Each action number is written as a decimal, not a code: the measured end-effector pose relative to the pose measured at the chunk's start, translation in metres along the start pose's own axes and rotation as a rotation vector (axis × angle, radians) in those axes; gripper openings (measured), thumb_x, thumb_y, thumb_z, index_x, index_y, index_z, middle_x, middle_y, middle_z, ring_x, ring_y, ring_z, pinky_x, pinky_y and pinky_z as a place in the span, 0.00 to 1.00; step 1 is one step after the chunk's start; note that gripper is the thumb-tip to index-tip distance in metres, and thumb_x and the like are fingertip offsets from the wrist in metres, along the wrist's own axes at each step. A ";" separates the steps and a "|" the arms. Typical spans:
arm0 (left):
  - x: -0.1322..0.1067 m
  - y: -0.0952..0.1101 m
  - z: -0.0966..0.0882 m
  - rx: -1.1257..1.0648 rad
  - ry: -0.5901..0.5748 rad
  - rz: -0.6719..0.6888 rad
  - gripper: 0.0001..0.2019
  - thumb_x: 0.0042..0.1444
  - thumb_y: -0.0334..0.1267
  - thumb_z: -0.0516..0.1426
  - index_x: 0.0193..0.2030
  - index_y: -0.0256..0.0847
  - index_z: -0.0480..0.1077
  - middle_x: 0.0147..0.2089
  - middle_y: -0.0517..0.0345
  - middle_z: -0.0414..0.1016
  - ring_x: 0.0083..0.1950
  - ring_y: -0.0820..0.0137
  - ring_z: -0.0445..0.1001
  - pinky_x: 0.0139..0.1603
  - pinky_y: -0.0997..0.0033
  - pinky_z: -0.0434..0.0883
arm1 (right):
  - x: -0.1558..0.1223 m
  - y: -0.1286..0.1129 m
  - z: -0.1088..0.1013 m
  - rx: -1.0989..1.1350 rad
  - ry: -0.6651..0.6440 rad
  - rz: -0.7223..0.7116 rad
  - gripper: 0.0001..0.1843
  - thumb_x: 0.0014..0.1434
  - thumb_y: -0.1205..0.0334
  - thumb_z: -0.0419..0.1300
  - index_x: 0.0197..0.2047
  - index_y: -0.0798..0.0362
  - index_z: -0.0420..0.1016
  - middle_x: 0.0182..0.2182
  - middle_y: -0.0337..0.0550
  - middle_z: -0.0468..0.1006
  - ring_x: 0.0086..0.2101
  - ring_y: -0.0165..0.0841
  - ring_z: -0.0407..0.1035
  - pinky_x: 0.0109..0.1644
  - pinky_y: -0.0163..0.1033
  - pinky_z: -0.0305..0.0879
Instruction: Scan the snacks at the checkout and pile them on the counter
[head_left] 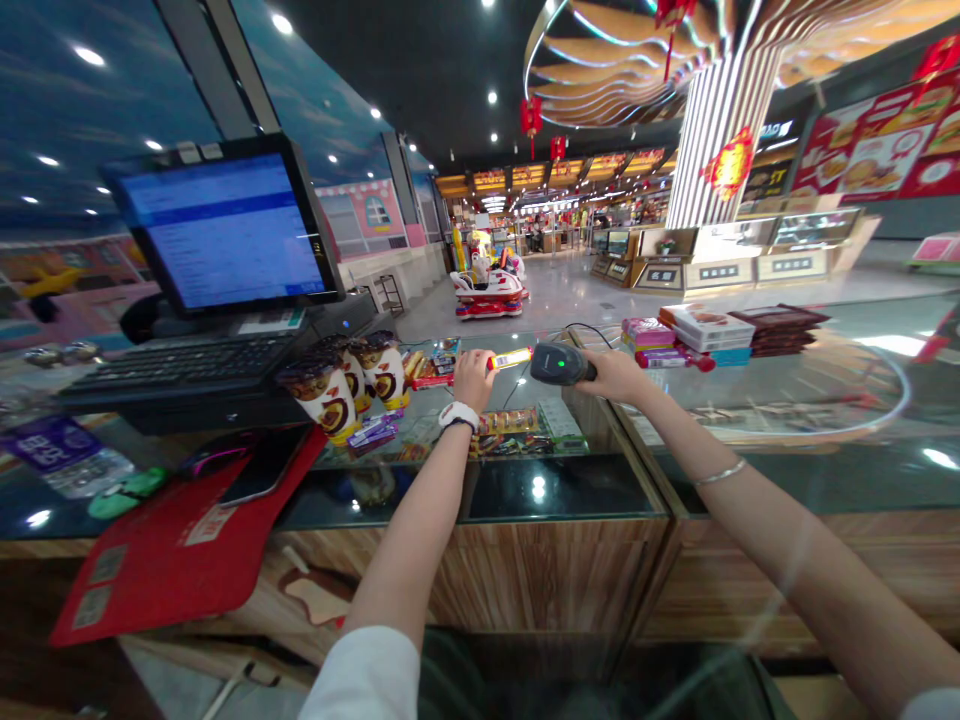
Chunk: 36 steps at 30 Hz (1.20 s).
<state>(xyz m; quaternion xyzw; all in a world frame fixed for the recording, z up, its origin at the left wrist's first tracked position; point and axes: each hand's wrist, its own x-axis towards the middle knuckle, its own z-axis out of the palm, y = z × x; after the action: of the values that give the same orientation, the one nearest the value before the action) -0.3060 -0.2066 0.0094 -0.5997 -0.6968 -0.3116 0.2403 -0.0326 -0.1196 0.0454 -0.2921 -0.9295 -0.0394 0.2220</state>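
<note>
My left hand (473,380) is closed around a slim red stick-shaped package, whose white-and-yellow labelled end (512,359) sticks out to the right. What kind of goods it is I cannot tell. In my right hand (616,377) is a black barcode scanner (559,364) with a green light on top. The scanner's head is close to the package's labelled end. Left of my left hand stand several patterned cups (322,392) with dark tops. Small purple packets (373,431) lie in front of the cups on the glass counter (555,490).
A monitor (225,230) and keyboard (187,360) stand at the left. Nearer lie a red mat (180,550), a phone (266,465) and a mouse (221,452). Stacked boxes (709,327) and brown packets (780,330) sit on the right counter.
</note>
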 end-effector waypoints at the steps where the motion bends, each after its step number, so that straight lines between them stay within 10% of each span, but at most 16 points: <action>1: 0.000 0.000 0.000 -0.002 0.003 0.004 0.13 0.58 0.30 0.59 0.49 0.44 0.71 0.51 0.49 0.75 0.56 0.56 0.72 0.61 0.52 0.66 | 0.000 0.000 0.000 -0.006 -0.001 0.001 0.21 0.57 0.50 0.61 0.49 0.53 0.77 0.38 0.50 0.84 0.40 0.47 0.78 0.39 0.40 0.65; 36: 0.003 0.005 -0.005 -0.001 0.016 0.029 0.12 0.59 0.32 0.58 0.50 0.44 0.71 0.52 0.49 0.75 0.56 0.56 0.71 0.63 0.52 0.65 | 0.019 0.034 0.072 0.426 -0.077 -0.309 0.28 0.50 0.74 0.60 0.56 0.56 0.71 0.49 0.54 0.77 0.51 0.44 0.71 0.58 0.51 0.65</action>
<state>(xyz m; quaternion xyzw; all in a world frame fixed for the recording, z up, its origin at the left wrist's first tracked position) -0.3022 -0.2079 0.0151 -0.6074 -0.6858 -0.3133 0.2502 -0.0556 -0.0671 -0.0131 -0.0948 -0.9581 0.1350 0.2342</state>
